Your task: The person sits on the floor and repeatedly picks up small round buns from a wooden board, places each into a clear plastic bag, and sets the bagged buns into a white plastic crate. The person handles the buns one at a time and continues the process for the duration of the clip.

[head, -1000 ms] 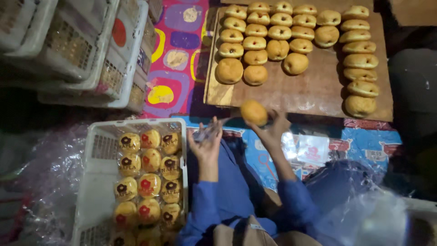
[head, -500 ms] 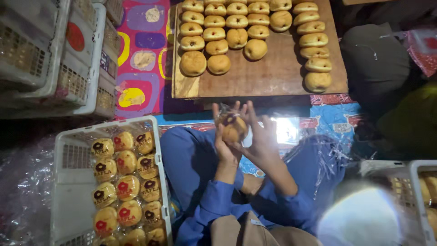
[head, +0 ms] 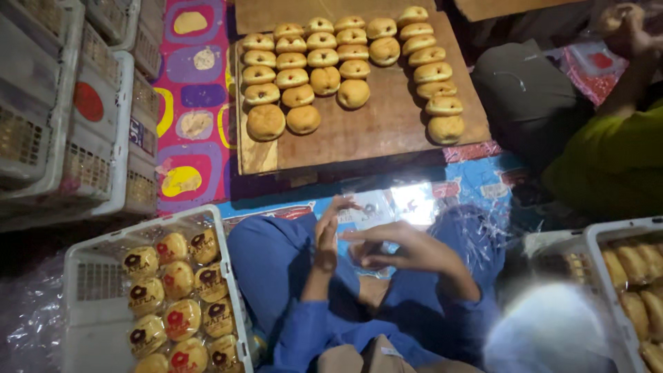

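The person sits on the floor, both hands raised over the lap. The left hand [head: 326,235] stands upright, fingers loosely open; the right hand [head: 407,250] curls beside it, touching a clear wrapper [head: 373,259] — if a bun is inside, I cannot tell. At 12 o'clock lies a wooden board [head: 387,128] with rows of buns [head: 324,79]. At 8 o'clock a white crate [head: 90,290] holds wrapped buns [head: 176,304].

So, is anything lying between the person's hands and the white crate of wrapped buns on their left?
Nothing visible blocks that path. The left hand and right hand are raised together over the lap, and the white crate of wrapped buns sits open-topped right beside the blue-clad knee, which is all that lies between.
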